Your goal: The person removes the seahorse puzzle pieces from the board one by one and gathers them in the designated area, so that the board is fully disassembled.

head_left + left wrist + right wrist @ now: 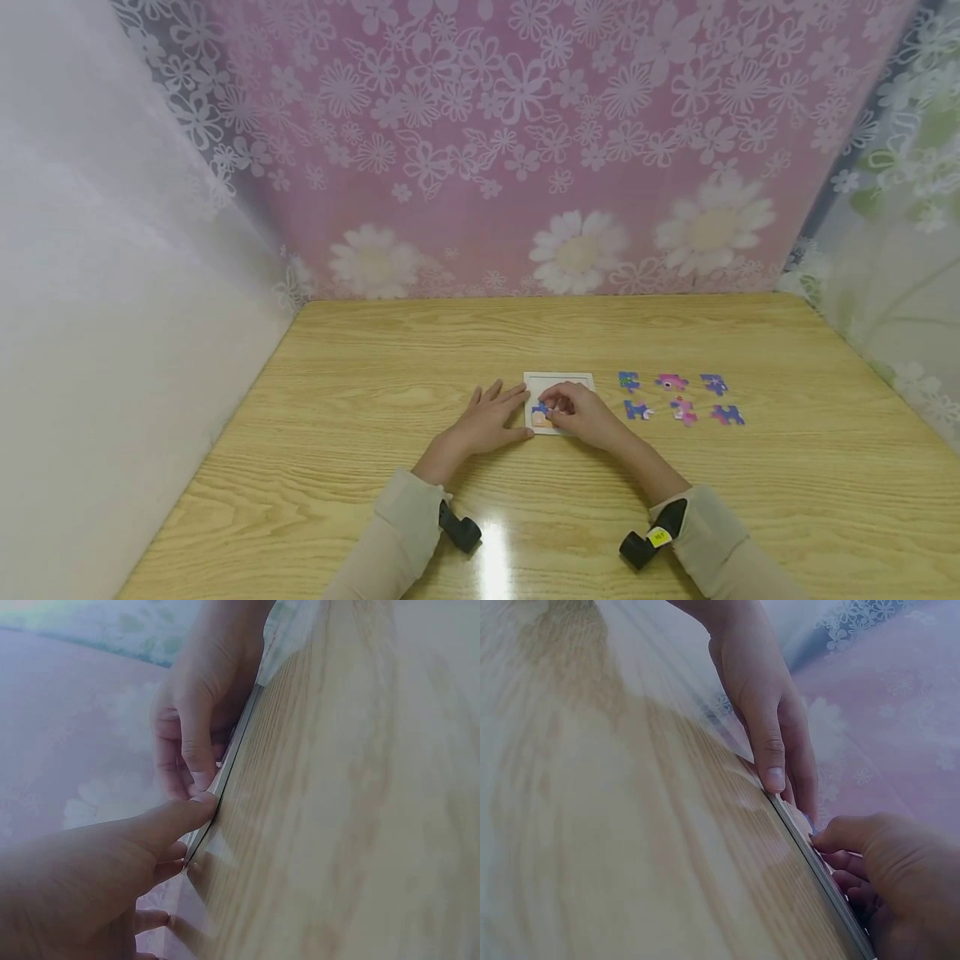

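Note:
A small white puzzle tray with a raised border lies on the wooden table. My left hand rests at its left side with fingers spread, the thumb touching the near left corner. Over the tray, my right hand has its fingers curled down, thumb and fingertips pinching a puzzle piece that they mostly cover. A blue and orange puzzle piece shows in the near left corner, beside the right fingertips. In the left wrist view the left thumb lies against the tray's near edge, and the right hand is close by.
Several blue and pink puzzle pieces lie in two rows right of the tray, among them a pink piece with an eye and a blue one. A flowered pink curtain hangs behind the table.

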Motion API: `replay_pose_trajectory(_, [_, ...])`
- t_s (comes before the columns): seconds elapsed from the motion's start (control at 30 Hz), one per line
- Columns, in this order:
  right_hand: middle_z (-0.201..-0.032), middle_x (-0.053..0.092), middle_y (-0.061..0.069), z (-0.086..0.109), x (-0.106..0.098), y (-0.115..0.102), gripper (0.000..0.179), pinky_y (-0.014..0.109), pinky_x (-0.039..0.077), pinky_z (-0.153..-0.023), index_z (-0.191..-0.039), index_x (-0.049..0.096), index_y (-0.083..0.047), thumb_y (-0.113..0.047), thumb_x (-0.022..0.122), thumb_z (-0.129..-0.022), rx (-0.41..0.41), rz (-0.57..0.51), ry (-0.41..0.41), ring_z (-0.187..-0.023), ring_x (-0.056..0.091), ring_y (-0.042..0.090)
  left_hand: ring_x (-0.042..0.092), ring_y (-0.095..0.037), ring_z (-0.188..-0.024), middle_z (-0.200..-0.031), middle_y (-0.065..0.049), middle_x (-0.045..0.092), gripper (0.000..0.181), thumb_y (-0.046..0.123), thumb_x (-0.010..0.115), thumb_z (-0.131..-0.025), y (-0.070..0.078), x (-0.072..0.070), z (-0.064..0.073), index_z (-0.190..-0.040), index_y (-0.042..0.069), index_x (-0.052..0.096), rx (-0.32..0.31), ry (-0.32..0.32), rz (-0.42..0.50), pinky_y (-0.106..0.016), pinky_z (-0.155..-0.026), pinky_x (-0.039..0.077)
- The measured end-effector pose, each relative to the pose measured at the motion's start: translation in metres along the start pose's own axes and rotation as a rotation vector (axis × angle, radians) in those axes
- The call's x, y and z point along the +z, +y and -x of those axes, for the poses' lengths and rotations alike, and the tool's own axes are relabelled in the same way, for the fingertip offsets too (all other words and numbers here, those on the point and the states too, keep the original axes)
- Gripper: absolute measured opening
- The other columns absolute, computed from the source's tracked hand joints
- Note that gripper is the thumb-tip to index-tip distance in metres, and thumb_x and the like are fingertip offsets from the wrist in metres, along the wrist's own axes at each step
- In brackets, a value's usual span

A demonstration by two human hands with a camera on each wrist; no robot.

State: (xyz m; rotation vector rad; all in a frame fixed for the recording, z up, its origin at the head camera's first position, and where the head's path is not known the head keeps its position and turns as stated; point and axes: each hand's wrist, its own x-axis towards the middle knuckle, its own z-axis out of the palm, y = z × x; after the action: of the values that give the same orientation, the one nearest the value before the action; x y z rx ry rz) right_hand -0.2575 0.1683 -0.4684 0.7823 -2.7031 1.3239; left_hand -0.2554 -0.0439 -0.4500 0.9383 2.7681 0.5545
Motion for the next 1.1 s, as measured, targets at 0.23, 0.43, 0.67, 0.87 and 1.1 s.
replay_pose_trajectory(0.23, [-0.082, 0.055, -0.001, 0.001, -0.0015, -0.004, 0.019, 0.025, 0.044, -0.061, -0.102, 0.064, -0.001, -0.002, 0.064, -0.082, 0.026, 0.013, 0.015, -0.071, 0.05, 0.014, 0.009, -0.03, -0.137, -0.149, 0.002, 0.024, 0.066, 0.047, 0.053, -0.09, 0.0006, -0.0004, 0.0001, -0.144, 0.015, 0.032, 0.005, 0.0, -0.001, -0.052, -0.106, 0.004])
replay_pose_trajectory(0.43, [-0.083, 0.055, -0.001, 0.0017, -0.0014, -0.0048, 0.019, 0.026, 0.045, -0.063, -0.102, 0.064, -0.003, -0.003, 0.065, -0.082, 0.027, 0.018, 0.027, -0.073, 0.05, 0.014, 0.009, -0.03, -0.137, -0.149, 0.002, 0.024, 0.066, 0.048, 0.052, -0.09, 0.0006, -0.0006, -0.0002, -0.144, 0.016, 0.033, 0.0, -0.001, 0.001, -0.052, -0.106, 0.004])
replay_pose_trajectory(0.67, [-0.088, 0.057, 0.001, 0.0031, -0.0014, -0.0059, 0.02, 0.027, 0.046, -0.065, -0.102, 0.063, -0.004, -0.002, 0.064, -0.083, 0.009, 0.007, 0.047, -0.076, 0.051, 0.016, 0.01, -0.03, -0.137, -0.149, 0.002, 0.024, 0.066, 0.048, 0.052, -0.09, 0.0004, -0.0002, -0.0009, -0.144, 0.016, 0.034, 0.001, 0.005, -0.011, -0.052, -0.106, 0.005])
replay_pose_trajectory(0.87, [-0.088, 0.058, 0.0, 0.0025, -0.0013, -0.0074, 0.02, 0.027, 0.047, -0.066, -0.103, 0.062, -0.005, -0.003, 0.063, -0.083, 0.02, -0.004, 0.049, -0.076, 0.053, 0.015, 0.01, -0.03, -0.137, -0.149, 0.003, 0.024, 0.066, 0.048, 0.053, -0.09, 0.0006, -0.0006, -0.0004, -0.144, 0.016, 0.034, -0.001, 0.004, -0.008, -0.052, -0.106, 0.005])
replay_pose_trajectory(1.1, [-0.083, 0.058, -0.001, 0.0014, -0.0005, -0.0076, 0.018, 0.026, 0.048, -0.061, -0.103, 0.06, -0.006, -0.003, 0.062, -0.085, 0.04, -0.062, 0.025, -0.071, 0.055, 0.015, 0.01, -0.029, -0.137, -0.149, 0.003, 0.024, 0.066, 0.048, 0.053, -0.089, -0.0002, 0.0005, -0.0006, -0.144, 0.016, 0.034, -0.007, 0.0, -0.014, -0.052, -0.106, 0.005])
